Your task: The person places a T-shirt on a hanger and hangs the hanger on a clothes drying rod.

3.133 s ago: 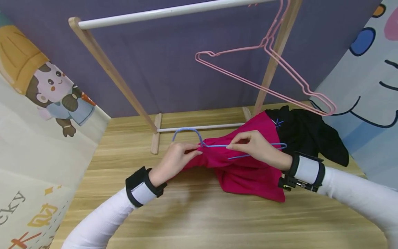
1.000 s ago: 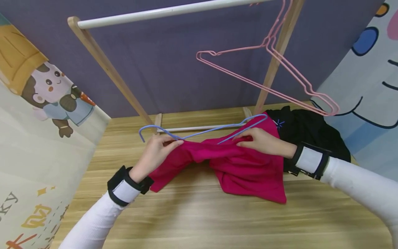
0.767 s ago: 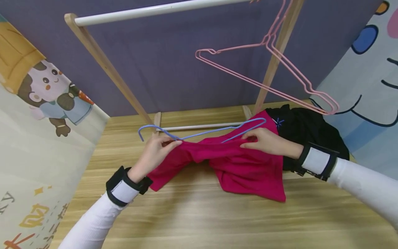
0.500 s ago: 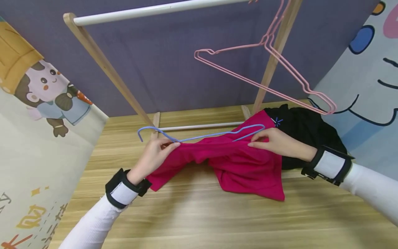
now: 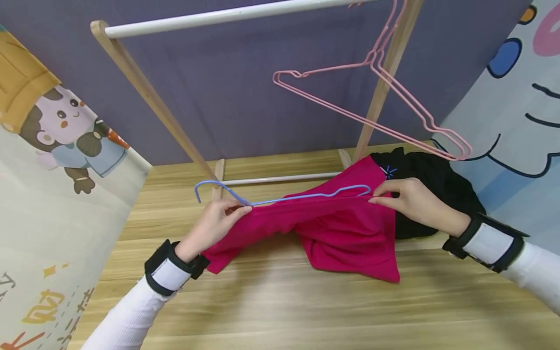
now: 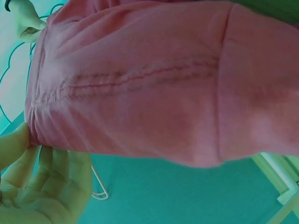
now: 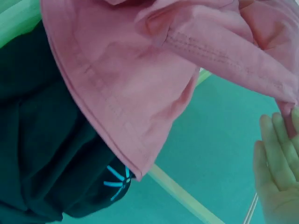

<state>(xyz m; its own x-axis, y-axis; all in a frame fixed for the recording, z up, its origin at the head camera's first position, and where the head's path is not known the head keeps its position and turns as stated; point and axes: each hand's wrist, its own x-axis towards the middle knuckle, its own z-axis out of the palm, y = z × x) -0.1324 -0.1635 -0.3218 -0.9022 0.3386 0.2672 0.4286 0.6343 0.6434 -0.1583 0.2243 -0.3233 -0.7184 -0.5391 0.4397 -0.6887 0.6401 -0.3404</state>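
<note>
Magenta cloth garment [image 5: 345,238] is pinched by left hand [image 5: 214,221] and right hand [image 5: 410,198], apparently for tautness along the blue wire hanger [image 5: 288,198].

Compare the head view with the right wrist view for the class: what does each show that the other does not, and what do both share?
Only the head view: the left hand, the blue hanger, the white top bar and the cartoon figure.

Only the right wrist view: clear rows of stitching.

Both: the right hand pinching the pink garment, plus the black cloth with its blue starburst mark.
</note>
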